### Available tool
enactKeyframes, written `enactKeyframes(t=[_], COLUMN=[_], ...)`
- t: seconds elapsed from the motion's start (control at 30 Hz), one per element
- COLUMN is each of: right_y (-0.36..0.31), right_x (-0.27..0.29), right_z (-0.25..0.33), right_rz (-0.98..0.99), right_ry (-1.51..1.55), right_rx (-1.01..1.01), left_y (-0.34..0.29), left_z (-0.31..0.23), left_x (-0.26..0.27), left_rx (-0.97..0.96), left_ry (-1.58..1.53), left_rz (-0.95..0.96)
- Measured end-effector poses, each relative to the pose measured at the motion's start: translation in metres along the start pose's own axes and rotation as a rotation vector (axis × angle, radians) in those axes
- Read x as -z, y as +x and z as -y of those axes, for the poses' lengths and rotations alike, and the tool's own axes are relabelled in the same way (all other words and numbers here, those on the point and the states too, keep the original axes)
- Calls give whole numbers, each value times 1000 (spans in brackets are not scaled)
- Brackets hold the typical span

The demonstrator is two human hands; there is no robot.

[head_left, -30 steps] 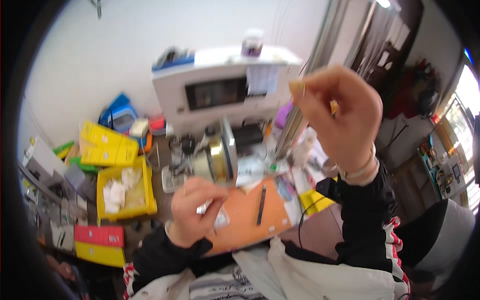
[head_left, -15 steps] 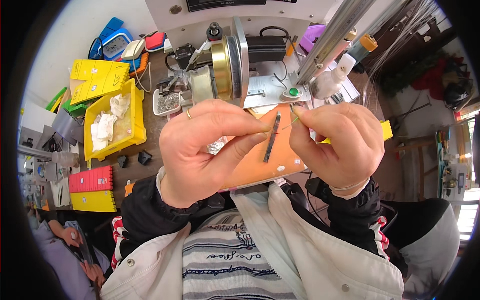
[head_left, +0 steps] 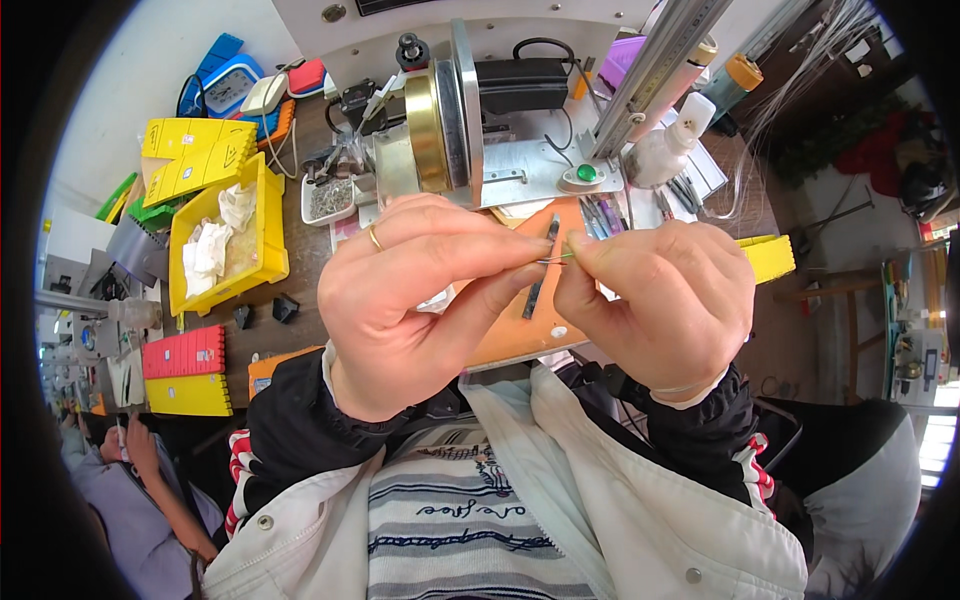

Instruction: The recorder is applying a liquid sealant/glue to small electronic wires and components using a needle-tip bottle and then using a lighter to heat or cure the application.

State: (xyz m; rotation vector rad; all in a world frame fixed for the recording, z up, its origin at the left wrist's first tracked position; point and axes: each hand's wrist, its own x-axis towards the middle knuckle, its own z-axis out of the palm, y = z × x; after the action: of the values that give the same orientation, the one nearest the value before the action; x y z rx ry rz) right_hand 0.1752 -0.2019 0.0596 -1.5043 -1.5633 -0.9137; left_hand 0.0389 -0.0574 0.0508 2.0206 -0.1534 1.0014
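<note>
Above an orange board (head_left: 515,335) my two hands meet fingertip to fingertip, with a small gap between them. My left hand (head_left: 410,300) pinches something tiny, largely hidden by the thumb and forefinger. Between thumb and forefinger of my right hand (head_left: 665,300) is a thin wire-like piece with a green part (head_left: 567,255); its fine end reaches toward the left fingertips. Whether the two pieces touch, I cannot tell. Behind the fingertips a narrow dark strip (head_left: 530,302) lies on the board, partly covered by my left fingers.
Beyond my hands stands a machine with a brass-coloured wheel (head_left: 426,135) and a green button (head_left: 586,173). To the left are a white tray of small metal parts (head_left: 328,200) and a yellow bin (head_left: 268,225). A white bottle (head_left: 660,160) stands right. Another person's arm (head_left: 170,490) shows lower left.
My right hand has moved left and slightly down, bringing its green piece up to my left fingertips. The view has shifted slightly, and pens right of the board now show.
</note>
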Motion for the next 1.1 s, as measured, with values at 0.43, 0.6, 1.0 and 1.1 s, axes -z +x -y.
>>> enactKeyframes(t=[0.43, 0.6, 1.0, 1.1], right_y=[-25, -48, -59, -72], right_x=[26, 72, 232, 245], right_z=[-5, -18, 41, 41], right_rz=[267, 315, 554, 255], right_ry=[-196, -106, 242, -249], right_rx=[-294, -557, -1214, -1161], left_y=[-10, -21, -21, -17], left_z=[1, 10, 7, -7], left_x=[11, 22, -9, -33], left_rx=[-40, -48, -70, -177], left_ry=[225, 248, -17, 4], left_rz=[-51, -73, -19, 93])
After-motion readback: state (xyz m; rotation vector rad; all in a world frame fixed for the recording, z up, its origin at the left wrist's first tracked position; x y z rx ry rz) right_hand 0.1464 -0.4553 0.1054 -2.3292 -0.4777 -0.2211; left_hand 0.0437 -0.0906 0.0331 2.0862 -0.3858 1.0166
